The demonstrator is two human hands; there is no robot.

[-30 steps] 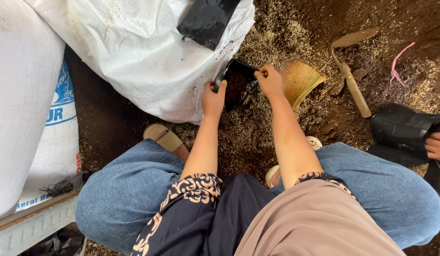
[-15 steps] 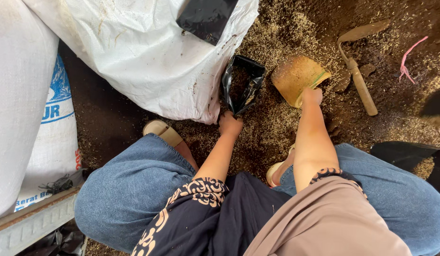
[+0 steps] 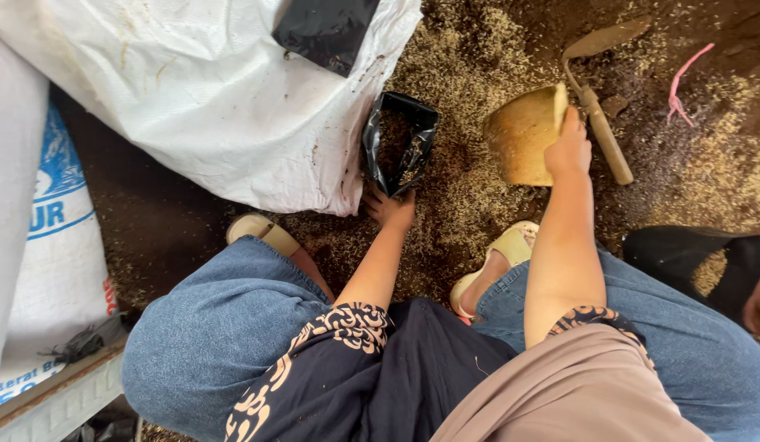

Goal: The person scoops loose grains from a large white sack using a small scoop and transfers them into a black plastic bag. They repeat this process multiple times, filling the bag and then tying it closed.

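A glossy black plastic bag [image 3: 399, 141], a tan scoop [image 3: 523, 135], a white sack [image 3: 200, 90], blue jeans [image 3: 216, 327], a navy top [image 3: 372, 368] with cream swirls, and cream sandals [image 3: 261, 231] are seen.

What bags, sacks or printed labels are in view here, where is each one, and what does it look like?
Small black plastic bag: centre, open, left hand at its base.
Large white sack: top left, slumped, dirt-smudged.
Printed white sack: left edge, blue and red print.
Black sheet: on the large sack.
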